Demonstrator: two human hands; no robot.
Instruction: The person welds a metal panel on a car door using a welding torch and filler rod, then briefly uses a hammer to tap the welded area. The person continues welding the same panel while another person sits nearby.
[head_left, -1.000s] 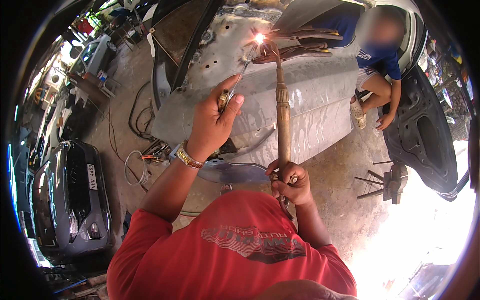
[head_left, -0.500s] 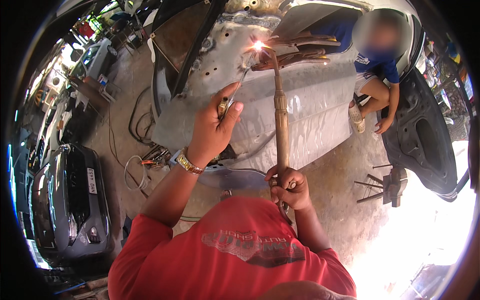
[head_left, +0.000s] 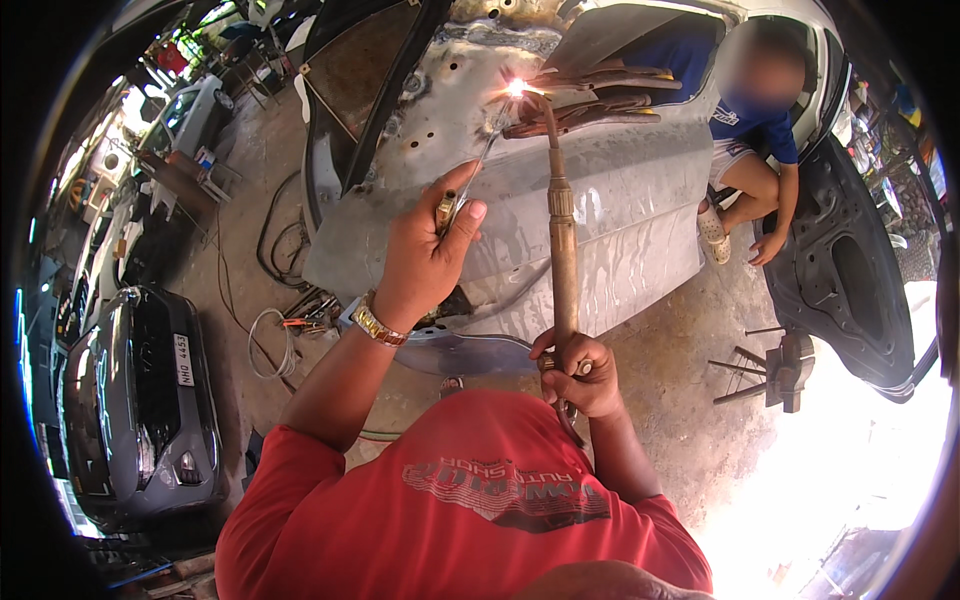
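My right hand [head_left: 585, 378] is wrapped round the lower end of a brass-coloured gas welding torch [head_left: 564, 260], by its valve knobs. The torch's bent tip reaches up to a bright glowing spot [head_left: 516, 88] on a bare metal car body panel [head_left: 430, 230]. Between the thumb and fingers of my left hand [head_left: 425, 260] is a thin metal rod [head_left: 487, 152], slanting up to that same glow. A short brass-coloured piece [head_left: 446, 212] also shows in this grip; its kind is unclear. Just right of the glow, long brown tool handles [head_left: 590, 120] lie across the panel.
A person in blue [head_left: 765, 130] sits at the right, beside a detached dark car door [head_left: 845, 260]. A metal stand [head_left: 785, 372] is below it. Coiled wire [head_left: 272, 345] and loose tools [head_left: 318, 312] lie on the floor at left, near a dark car [head_left: 140, 410].
The torch, the rod and both my hands stay almost in place. The seated person's head has shifted slightly. The glow looks a little different in shape.
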